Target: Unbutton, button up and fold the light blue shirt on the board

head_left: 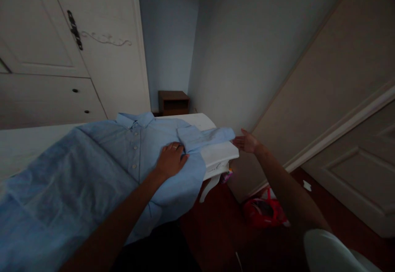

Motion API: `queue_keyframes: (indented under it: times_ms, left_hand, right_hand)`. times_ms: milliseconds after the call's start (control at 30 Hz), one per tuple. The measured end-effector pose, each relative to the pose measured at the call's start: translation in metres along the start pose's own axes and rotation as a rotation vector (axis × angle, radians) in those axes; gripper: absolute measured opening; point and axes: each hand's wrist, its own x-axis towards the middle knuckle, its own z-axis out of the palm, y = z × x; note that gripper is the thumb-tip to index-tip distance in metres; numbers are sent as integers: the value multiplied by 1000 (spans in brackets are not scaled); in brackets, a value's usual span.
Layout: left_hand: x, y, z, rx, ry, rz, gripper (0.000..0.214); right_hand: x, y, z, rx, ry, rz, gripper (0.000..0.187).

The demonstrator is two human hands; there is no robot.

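Note:
A light blue button-up shirt (101, 161) lies spread over a white table, its collar at the far side and its lower part hanging over the near edge. One sleeve (212, 137) is folded and points right, its end reaching past the table's corner. My left hand (172, 159), with a ring on one finger, rests flat on the shirt's chest beside the sleeve's fold. Off the table's right corner, my right hand (247, 142) is stretched out with its fingers apart, close by the sleeve's end. Whether its fingertips touch the cloth I cannot tell.
The white table (222, 152) has a curved leg. A white wardrobe (111, 66) stands behind at left, a small brown cabinet (173, 101) in the corner. A red bag (265, 212) sits on the dark red floor near a panelled door (361, 177).

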Motion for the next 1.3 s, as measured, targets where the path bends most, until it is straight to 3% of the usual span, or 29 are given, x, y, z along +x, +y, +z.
queue_keyframes:
  times_ms: [67,133,300,700,867,1000,1133,1233,1300]
  left_hand:
    - [0,0,0,-28,2,-5,36]
    - [1,-1,-1,-55,6,-6,35]
    - [0,-2,-1,-115,22,-26,33]
    - [0,-2,0,-30,3,-12,38]
    - [0,-2,0,-56,5,-17,36]
    - [-1,-1,-1,-93,29,-23,36]
    - [-1,-1,0,-152,65,-25,37]
    - [-1,-2,2,-194,66,-48,37]
    - [1,-4,3,-373,93,-99,34]
  right_hand:
    - [3,-2,1,-27,-71,111,51]
    - [7,-4,8,-103,-108,118,52]
    - [13,-17,25,-343,-47,-73,35]
    - [-8,-59,36,-372,132,-411,21]
    - [-17,-86,54,-296,267,-774,23]
    - [-19,-129,70,-258,419,-1083,24]
    - [-21,-199,85,-244,509,-1357,24]
    - [-36,-251,103,-238,490,-1530,27]
    - [-57,-275,122,-259,428,-1613,28]
